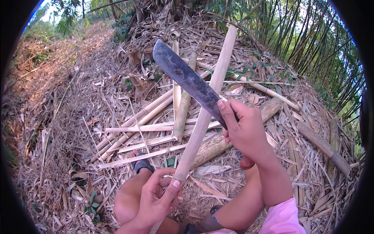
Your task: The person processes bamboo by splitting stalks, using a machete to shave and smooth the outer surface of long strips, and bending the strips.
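Two bare hands work above leaf-strewn ground. The left hand (161, 197) is closed around the lower part of a long, flat, pale cream bamboo strip (198, 132), thumb on top. The strip slants up and away to the right, smooth-faced, narrow and nearly straight-edged, its far end raised above the ground. The right hand (245, 124) grips a machete with a broad, dark grey metal blade (187, 80), thumb pressed along it near the base. The blade looks mottled and worn, with a curved, blunt-looking tip; a rounded reddish-brown handle end (246, 162) shows below the hand. The blade crosses in front of the strip; whether they touch is hard to tell. Beyond lie pale, split bamboo lengths (146, 128) and a thick, rough, round greenish-brown bamboo pole (212, 150), on brittle, papery dry leaves (74, 128).
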`<action>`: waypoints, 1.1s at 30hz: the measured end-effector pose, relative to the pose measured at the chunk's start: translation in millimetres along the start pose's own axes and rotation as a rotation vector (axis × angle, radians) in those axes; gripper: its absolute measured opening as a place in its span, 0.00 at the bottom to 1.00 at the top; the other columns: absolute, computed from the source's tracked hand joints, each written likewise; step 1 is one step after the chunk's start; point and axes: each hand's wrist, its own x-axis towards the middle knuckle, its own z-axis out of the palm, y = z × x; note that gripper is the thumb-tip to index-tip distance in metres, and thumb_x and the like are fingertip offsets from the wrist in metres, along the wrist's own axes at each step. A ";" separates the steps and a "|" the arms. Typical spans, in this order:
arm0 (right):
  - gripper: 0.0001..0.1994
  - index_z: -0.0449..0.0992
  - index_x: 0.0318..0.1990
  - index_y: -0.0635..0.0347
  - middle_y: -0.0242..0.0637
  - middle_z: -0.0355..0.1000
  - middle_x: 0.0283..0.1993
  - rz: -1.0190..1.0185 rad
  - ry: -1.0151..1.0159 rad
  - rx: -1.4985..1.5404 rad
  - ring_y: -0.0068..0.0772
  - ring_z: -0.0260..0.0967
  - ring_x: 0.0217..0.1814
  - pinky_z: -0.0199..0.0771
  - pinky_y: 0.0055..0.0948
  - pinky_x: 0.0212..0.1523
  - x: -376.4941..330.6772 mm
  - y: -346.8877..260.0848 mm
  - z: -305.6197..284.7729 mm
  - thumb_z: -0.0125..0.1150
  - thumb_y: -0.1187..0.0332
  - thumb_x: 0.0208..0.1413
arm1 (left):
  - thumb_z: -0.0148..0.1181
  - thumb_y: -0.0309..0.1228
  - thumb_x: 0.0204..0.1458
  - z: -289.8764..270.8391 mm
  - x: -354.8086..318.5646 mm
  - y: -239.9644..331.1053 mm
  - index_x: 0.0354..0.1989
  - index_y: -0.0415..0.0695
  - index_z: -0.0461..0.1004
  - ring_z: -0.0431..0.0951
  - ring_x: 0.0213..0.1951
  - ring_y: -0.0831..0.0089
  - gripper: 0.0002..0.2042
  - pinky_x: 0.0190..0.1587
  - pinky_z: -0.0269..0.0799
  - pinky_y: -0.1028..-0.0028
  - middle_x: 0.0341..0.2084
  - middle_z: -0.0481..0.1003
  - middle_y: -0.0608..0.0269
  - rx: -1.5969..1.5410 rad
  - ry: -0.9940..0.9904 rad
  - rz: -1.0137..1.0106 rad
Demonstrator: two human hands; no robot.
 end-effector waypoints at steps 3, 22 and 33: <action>0.20 0.73 0.28 0.65 0.46 0.65 0.14 -0.034 0.024 -0.027 0.41 0.63 0.13 0.62 0.38 0.18 -0.2 2.3 3.4 0.54 0.57 0.67 | 0.53 0.27 0.64 -0.4 -1.0 -0.4 0.56 0.39 0.63 0.64 0.15 0.85 0.15 0.16 0.57 0.82 0.25 0.73 0.61 -0.006 0.000 0.009; 0.21 0.71 0.27 0.66 0.48 0.65 0.15 -0.209 -0.009 -0.138 0.50 0.64 0.16 0.63 0.42 0.19 -4.7 -3.2 6.5 0.52 0.58 0.67 | 0.51 0.26 0.64 -2.9 1.0 -0.8 0.57 0.40 0.63 0.63 0.14 0.84 0.14 0.15 0.56 0.82 0.26 0.72 0.60 0.001 0.008 -0.007; 0.20 0.70 0.26 0.65 0.48 0.62 0.14 -0.091 -0.014 -0.073 0.50 0.60 0.14 0.60 0.41 0.18 -2.5 5.1 0.2 0.53 0.58 0.67 | 0.50 0.28 0.65 -7.9 -0.5 5.8 0.56 0.43 0.62 0.61 0.13 0.82 0.13 0.15 0.55 0.81 0.25 0.71 0.58 -0.132 -0.045 -0.100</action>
